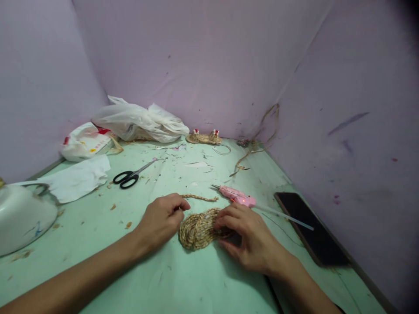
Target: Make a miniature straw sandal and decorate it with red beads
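Note:
A small woven straw slipper sole [198, 231] lies on the green table in front of me. My right hand [245, 233] grips its right end, fingers on top and thumb at the near side. My left hand [165, 216] is closed, its fingertips and thumb curled together by the sole's upper left edge. What it holds, if anything, is hidden. A short braided straw cord [203, 198] runs out from behind the left fingers to the right. Just beyond my right hand lies a pink glue gun [237, 196], its orange light lit and a clear glue stick [284, 216] sticking out behind.
Black-handled scissors [131, 176] and a white cloth [78, 179] lie to the left, near a white bowl-like object [24, 218]. Plastic bags [140, 122] and a finished-looking straw slipper [203, 138] sit by the back wall. A phone [310, 229] is at right, loose cord [242, 161] behind.

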A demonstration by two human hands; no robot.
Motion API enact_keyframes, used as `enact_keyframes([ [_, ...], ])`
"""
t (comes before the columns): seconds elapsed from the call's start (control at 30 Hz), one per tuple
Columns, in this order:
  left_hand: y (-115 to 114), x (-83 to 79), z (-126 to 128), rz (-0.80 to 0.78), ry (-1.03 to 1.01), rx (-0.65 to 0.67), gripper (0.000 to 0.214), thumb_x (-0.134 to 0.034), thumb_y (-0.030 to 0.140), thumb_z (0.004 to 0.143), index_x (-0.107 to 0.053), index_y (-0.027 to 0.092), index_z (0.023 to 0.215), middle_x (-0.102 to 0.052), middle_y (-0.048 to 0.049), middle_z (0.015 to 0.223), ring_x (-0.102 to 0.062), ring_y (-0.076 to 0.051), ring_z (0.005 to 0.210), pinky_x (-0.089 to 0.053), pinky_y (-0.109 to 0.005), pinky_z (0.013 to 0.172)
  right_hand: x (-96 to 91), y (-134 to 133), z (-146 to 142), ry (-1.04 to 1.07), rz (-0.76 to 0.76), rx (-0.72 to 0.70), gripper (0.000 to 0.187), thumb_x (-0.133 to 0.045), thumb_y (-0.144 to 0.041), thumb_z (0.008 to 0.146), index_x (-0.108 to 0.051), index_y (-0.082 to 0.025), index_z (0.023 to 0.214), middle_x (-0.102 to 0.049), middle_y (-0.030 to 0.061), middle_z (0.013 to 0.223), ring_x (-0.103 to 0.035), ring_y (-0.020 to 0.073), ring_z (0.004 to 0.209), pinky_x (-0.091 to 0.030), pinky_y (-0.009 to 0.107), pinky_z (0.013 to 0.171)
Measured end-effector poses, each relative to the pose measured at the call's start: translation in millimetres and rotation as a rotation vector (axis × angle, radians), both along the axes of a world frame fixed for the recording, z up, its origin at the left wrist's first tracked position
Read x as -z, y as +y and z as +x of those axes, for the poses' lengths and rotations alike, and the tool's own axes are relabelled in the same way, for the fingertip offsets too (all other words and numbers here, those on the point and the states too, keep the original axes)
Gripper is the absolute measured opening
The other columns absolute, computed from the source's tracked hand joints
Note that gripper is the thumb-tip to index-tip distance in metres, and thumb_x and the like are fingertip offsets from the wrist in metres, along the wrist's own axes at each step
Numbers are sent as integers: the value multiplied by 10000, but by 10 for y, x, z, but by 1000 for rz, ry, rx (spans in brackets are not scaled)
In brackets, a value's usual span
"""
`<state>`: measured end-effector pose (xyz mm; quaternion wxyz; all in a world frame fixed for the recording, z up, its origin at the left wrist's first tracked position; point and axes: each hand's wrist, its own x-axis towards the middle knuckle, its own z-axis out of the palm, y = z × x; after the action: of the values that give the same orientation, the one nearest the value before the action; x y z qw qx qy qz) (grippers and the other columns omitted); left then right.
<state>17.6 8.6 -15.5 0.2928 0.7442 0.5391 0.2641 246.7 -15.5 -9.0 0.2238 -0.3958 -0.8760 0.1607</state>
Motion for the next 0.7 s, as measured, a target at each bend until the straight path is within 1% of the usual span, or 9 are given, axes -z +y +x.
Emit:
enact_keyframes([
  [0.07,27,-3,108,-3,133,31,238,-436,146,719,-657,203,786,-664,-22,819,-581,-189,742,-436,-326,681,16,2,-20,-31,-8,-19,199,-636,-113,656,-632,-197,836,-633,44,856,-533,207,825,-426,365,744],
  [0.13,28,-2,188,10,192,68,235,-447,152,725,-671,212,761,-667,-20,822,-590,-199,773,-437,-322,677,45,3,-40,-27,8,-12,177,-633,-123,675,-633,-193,837,-628,45,851,-525,201,812,-423,353,727],
  [0.3,5,42,247,111,195,117,220,-470,114,713,-671,200,692,-658,-16,776,-592,-193,795,-440,-289,674,162,-5,-88,34,110,44,128,-611,-146,679,-640,-189,796,-640,48,799,-527,194,759,-433,333,685],
  [0.4,7,76,250,156,190,140,219,-473,101,712,-664,195,660,-653,-18,750,-590,-189,783,-437,-278,657,208,-24,-115,66,155,62,133,-607,-146,675,-650,-194,791,-663,50,816,-540,196,768,-445,331,693],
  [0.47,12,83,247,168,181,161,216,-474,107,719,-663,191,656,-651,-22,740,-590,-190,781,-438,-279,660,199,-30,-114,46,141,75,137,-610,-144,686,-656,-194,804,-671,51,842,-549,199,788,-448,338,712],
  [0.53,21,72,230,148,151,165,206,-475,130,731,-670,184,688,-658,-30,758,-593,-190,777,-446,-288,681,154,-23,-78,23,84,74,142,-640,-165,689,-657,-191,827,-676,51,847,-564,202,790,-456,345,715],
  [0.6,37,47,190,91,72,110,213,-472,174,755,-679,174,803,-676,-40,827,-600,-188,787,-456,-300,720,84,-4,-2,63,25,41,226,-690,-210,673,-646,-187,893,-683,55,871,-588,207,797,-470,347,715],
  [0.63,47,32,163,56,22,53,232,-471,204,768,-675,168,873,-682,-44,859,-602,-187,792,-459,-305,734,47,8,48,118,24,31,252,-698,-221,675,-638,-186,918,-687,53,871,-601,203,791,-476,346,717],
  [0.7,68,3,101,-4,-70,-88,278,-483,264,775,-654,158,967,-689,-48,893,-601,-188,798,-460,-306,738,-17,32,151,252,78,72,209,-666,-194,714,-627,-186,919,-691,49,853,-618,191,784,-478,345,735],
])
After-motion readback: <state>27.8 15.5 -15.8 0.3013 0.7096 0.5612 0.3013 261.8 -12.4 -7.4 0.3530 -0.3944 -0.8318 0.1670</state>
